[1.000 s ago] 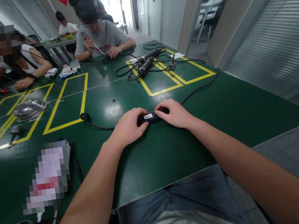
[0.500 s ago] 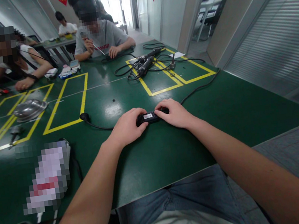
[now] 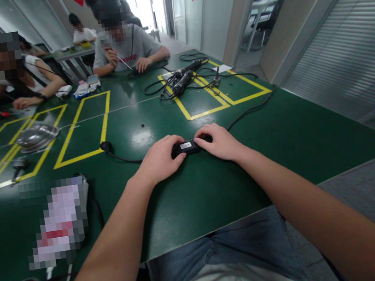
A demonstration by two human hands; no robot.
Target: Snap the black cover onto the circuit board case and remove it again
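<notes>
A black power adapter [image 3: 187, 147] with a white label lies on the green table in front of me. My left hand [image 3: 163, 158] grips its left end, thumb at the near edge and fingers over the far edge. At the right end, my right hand [image 3: 219, 142] has thumb and fingers closed on it. A black cord [image 3: 125, 159] runs from my left hand to a black plug [image 3: 106, 147] lying on the table. On the other side, a black cable [image 3: 251, 112] trails from behind my right hand toward the back right. My fingers hide both ends of the adapter.
Two black electric screwdrivers [image 3: 182, 82] with tangled cables lie across yellow tape outlines. Left are a shiny metal bowl-shaped part [image 3: 38, 137], a small dark tool [image 3: 19, 168] and a blurred-out pale device [image 3: 61, 218]. Co-workers sit across the table; one holds a thin rod [image 3: 124, 62].
Both my hands and the adapter stay in place. At the far left, a co-worker's hand has shifted slightly on the table.
</notes>
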